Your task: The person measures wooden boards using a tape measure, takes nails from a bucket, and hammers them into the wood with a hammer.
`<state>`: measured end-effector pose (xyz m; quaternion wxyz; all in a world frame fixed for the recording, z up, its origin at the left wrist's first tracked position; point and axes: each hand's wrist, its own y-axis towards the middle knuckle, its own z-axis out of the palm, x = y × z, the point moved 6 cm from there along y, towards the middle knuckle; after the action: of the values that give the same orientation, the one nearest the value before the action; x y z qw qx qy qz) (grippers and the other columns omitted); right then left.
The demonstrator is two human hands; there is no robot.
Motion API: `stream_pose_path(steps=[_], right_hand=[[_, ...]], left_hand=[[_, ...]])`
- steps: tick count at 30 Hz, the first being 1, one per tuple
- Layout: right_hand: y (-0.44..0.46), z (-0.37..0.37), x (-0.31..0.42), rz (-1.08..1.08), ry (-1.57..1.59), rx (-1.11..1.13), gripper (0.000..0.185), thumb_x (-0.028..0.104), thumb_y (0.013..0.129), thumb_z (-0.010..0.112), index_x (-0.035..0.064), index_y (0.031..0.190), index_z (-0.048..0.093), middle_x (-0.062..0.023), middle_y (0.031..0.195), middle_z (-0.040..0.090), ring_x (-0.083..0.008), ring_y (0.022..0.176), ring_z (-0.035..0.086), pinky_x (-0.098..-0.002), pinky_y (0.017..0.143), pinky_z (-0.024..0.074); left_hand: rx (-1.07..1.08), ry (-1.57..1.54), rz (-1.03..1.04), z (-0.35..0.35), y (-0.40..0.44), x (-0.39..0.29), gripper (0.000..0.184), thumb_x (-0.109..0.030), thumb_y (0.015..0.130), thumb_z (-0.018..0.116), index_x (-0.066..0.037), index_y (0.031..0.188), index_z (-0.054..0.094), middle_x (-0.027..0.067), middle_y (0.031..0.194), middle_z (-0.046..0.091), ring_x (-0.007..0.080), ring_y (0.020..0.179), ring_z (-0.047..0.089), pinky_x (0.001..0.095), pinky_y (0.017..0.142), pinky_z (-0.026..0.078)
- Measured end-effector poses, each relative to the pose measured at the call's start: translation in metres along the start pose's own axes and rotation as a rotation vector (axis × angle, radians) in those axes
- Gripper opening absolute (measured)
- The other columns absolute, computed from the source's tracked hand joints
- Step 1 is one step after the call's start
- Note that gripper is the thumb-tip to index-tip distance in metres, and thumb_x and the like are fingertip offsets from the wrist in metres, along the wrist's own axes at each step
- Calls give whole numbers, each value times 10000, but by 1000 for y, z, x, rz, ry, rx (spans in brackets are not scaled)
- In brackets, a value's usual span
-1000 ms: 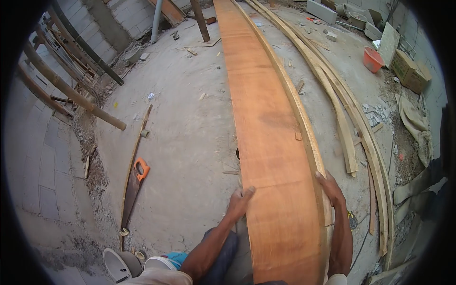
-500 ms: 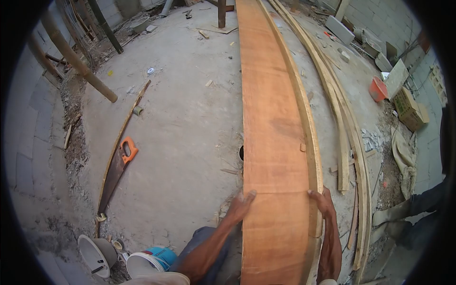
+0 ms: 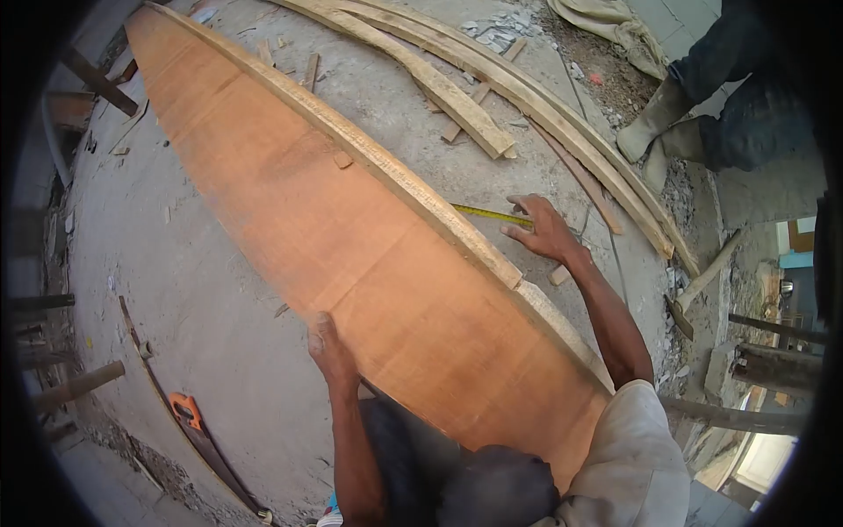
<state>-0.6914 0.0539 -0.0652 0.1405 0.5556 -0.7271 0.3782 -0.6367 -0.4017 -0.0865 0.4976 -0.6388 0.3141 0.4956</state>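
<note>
While the left hand (image 3: 332,353) touches the board (image 3: 386,290) at its 7 o'clock edge, its grip unclear, the right hand (image 3: 546,233) is half-curled, fingers parted, at the tape (image 3: 492,213); whether it grips cannot be told. Tape: yellow, figures too small to read. Board: orange-brown, running from 11 to 5 o'clock. Batten (image 3: 395,177): along its 1 o'clock edge. Timbers (image 3: 465,110): several, 12 to 3 o'clock. Boots (image 3: 652,121): another person's, 2 o'clock. Saw (image 3: 204,443): orange-handled, 8 o'clock.

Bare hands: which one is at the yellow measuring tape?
The right hand, at one visible end of the yellow measuring tape; the left hand is away from it, at a long edge of the orange board.
</note>
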Motion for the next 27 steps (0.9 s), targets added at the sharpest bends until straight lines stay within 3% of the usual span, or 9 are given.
stream_pose_path(steps=[2,3,5,8,12,16,20,24,27], right_hand=[[-29,-2,-45,-177,-430,0,789,411,873,851,34,1502,561,-205,1507,535,-365,1479,446,-537,1244,374],[-40,-3,-60,-154,-406,-5,789,411,873,851,34,1502,561,-205,1507,535,-365,1479,446,-537,1244,374],[-61,-9,-75,-180,-667,-58,835,355,835,897,128,1551,533,-159,1605,447,-368,1515,395,-657,1237,350],[-53,-9,-94,-84,-638,-173,909,301,794,937,213,1584,495,-130,1671,356,-387,1538,355,-737,1228,319],[-43,-18,-118,54,-404,-155,1037,309,778,960,291,1641,384,-131,1595,417,-390,1473,427,-636,1201,437],[-36,-20,-135,14,-329,-222,997,187,795,904,149,1627,356,-150,1518,480,-376,1400,468,-533,1191,475],[-45,-55,-134,-24,-62,-96,786,118,748,785,71,1484,515,-196,1439,572,-378,1373,555,-505,1201,473],[-48,-84,-144,-179,-281,-102,739,90,730,759,150,1444,579,-135,1452,603,-347,1412,557,-476,1225,467],[-43,-114,-148,-196,-413,-174,710,-38,733,712,162,1404,596,-69,1430,624,-330,1404,557,-501,1191,491]], left_hand=[[29,9,-4,-1,4,14,553,-415,1154,524,77,1398,586,165,1309,678,224,1186,630,377,1031,510],[29,1,-2,-4,5,18,574,-422,1155,522,87,1417,573,174,1332,672,233,1209,632,386,1046,513],[47,16,-55,2,3,16,594,-426,1156,514,93,1444,546,184,1357,662,246,1230,636,395,1053,524],[66,40,-119,1,1,16,619,-431,1159,496,96,1483,502,203,1397,646,273,1254,647,413,1058,546],[84,58,-179,-4,7,23,673,-471,1165,440,97,1524,460,218,1485,608,310,1312,649,431,1095,551],[24,79,-110,9,2,24,670,-471,1170,409,88,1537,452,219,1497,601,323,1325,639,444,1113,537],[54,82,-87,7,8,27,639,-455,1172,395,79,1516,475,219,1474,611,319,1289,651,439,1092,544],[31,131,-68,6,9,25,622,-449,1170,420,84,1477,506,221,1436,633,306,1247,667,440,1055,557],[19,94,-63,6,7,26,626,-450,1168,423,92,1471,508,223,1424,638,312,1234,670,440,1049,557]])
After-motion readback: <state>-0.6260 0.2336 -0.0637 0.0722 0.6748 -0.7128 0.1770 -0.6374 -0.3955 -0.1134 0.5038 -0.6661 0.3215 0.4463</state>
